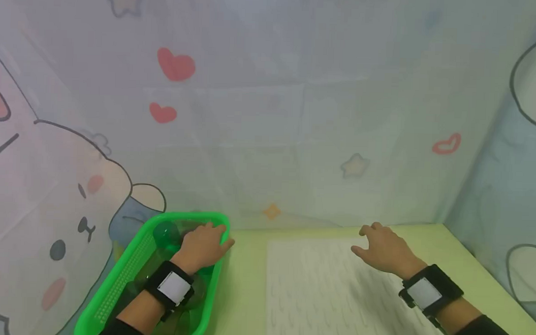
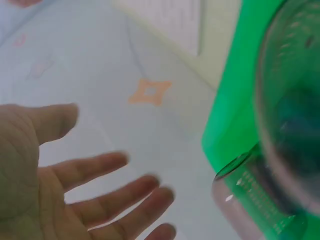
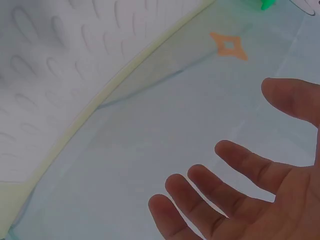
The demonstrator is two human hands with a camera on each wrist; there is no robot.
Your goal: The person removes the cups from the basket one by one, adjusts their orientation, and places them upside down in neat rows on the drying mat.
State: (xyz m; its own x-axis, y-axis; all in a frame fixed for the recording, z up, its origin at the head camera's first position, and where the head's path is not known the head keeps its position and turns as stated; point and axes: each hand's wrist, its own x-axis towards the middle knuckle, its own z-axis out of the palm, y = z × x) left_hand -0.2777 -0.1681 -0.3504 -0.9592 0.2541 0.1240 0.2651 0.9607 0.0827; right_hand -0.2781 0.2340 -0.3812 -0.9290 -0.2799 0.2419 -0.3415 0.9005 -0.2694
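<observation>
My left hand (image 1: 201, 247) hovers over a green plastic basket (image 1: 225, 218) at the left, its fingers spread and nothing between them. Inside the basket lie several clear, rounded vessels that look like glasses, among them a green-tinted one (image 1: 166, 234). In the left wrist view, a large clear rim (image 2: 265, 100) and a pinkish transparent glass (image 2: 235, 200) show beside the palm. Out to the right, my right hand (image 1: 386, 250) hangs above a white mat (image 1: 308, 287) covered with rows of raised pegs. Its fingers are loosely bent and hold nothing.
The pale yellow-green table (image 1: 241, 285) runs back to a cloth backdrop (image 1: 261, 118) printed with hearts, stars and a rabbit. Another cloth side (image 1: 501, 205) closes off the right. The basket stands against the left cloth.
</observation>
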